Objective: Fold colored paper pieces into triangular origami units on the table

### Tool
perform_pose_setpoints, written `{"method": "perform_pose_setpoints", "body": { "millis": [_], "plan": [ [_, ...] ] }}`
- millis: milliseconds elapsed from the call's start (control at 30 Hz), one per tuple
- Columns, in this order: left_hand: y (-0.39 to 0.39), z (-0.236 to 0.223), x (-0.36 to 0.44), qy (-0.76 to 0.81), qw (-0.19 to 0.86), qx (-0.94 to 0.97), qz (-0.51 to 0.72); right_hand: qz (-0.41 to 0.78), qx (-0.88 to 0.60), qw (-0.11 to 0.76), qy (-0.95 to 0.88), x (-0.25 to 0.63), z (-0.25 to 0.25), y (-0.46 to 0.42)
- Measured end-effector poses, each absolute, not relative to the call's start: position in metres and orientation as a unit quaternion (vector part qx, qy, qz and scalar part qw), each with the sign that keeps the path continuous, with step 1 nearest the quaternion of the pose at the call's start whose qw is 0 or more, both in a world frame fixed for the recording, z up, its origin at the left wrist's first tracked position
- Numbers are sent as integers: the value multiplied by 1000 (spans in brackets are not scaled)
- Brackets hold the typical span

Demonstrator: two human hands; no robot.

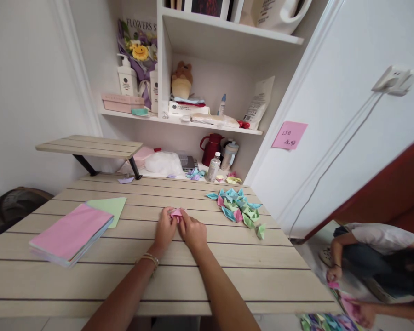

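Observation:
A small pink folded paper piece (176,213) rests on the wooden table (227,271), pinched between both hands. My left hand (164,230) grips its left side with curled fingers; a bracelet sits on that wrist. My right hand (192,231) presses on its right side, fingers closed. A pile of several folded pieces (239,209) in blue, green and pink lies a little to the right of my hands.
A stack of pink paper sheets (71,233) with a green sheet (108,207) under it lies at the left. A small raised shelf (89,146) stands at the table's back left. Cluttered wall shelves (193,119) rise behind. Another person (376,262) crouches on the floor at lower right.

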State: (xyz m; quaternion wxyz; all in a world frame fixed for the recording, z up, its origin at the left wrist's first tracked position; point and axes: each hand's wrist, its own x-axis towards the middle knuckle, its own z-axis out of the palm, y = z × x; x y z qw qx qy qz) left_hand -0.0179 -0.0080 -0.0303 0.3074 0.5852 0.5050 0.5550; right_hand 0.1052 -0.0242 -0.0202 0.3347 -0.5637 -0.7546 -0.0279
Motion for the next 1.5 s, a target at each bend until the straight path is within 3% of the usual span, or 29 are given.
{"method": "perform_pose_setpoints", "body": {
  "millis": [200, 467, 667, 900, 1133, 1333, 1500],
  "plan": [
    [-9, -25, -14, 424, 353, 643, 531, 26, -607, 369, -703, 120, -20, -21],
    [-6, -23, -22, 418, 297, 673, 533, 235, -508, 497, -663, 119, -21, -16],
    [-1, -22, -25, 407, 352, 660, 525, 420, -433, 585, -541, 128, -25, -7],
    [-3, -13, -26, 391, 413, 644, 512, 604, -347, 562, -447, 139, -20, -6],
    [-7, -4, -29, 401, 392, 639, 526, 612, -359, 545, -448, 141, -20, -6],
    [-4, -13, -28, 409, 484, 571, 522, 568, -360, 578, -462, 137, -25, -4],
    [-2, -15, -30, 412, 472, 568, 534, 525, -380, 544, -533, 136, -26, -6]
  ]
}}
